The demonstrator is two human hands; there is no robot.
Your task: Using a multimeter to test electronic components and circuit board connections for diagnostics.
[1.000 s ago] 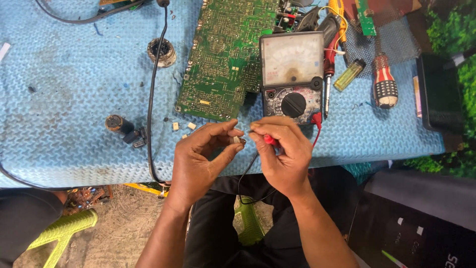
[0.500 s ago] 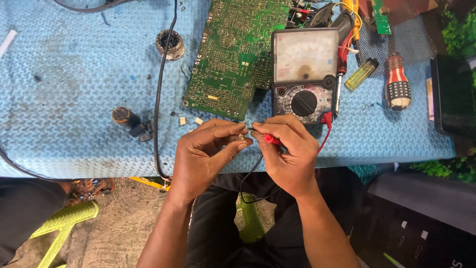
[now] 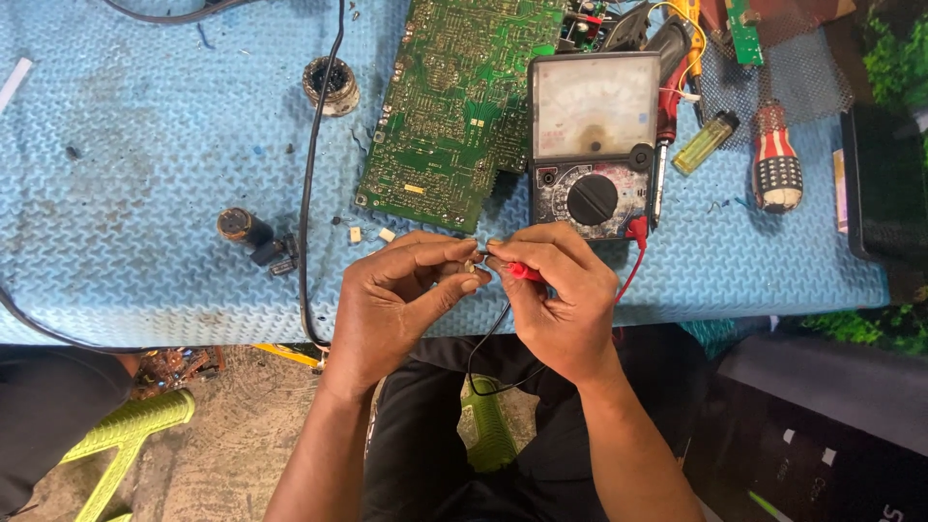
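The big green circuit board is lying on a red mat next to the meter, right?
Not quite. The head view shows the green circuit board lying next to the analog multimeter, but the textured mat under them is light blue, not red. The only red near the hands is the test probe.

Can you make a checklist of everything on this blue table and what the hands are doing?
Surface: blue bumpy mat, smudged with dark marks.
Job's things: tiny part pinched between both hands; red probe in the right hand; meter behind.
Clutter: green circuit board, lighter, striped screwdriver handle, dark cylinder, round coil.
Grips: left hand and right hand, fingertips meeting.
Cables: black cable across the mat; red lead from the meter.
Surroundings: green chair leg, dirt floor.
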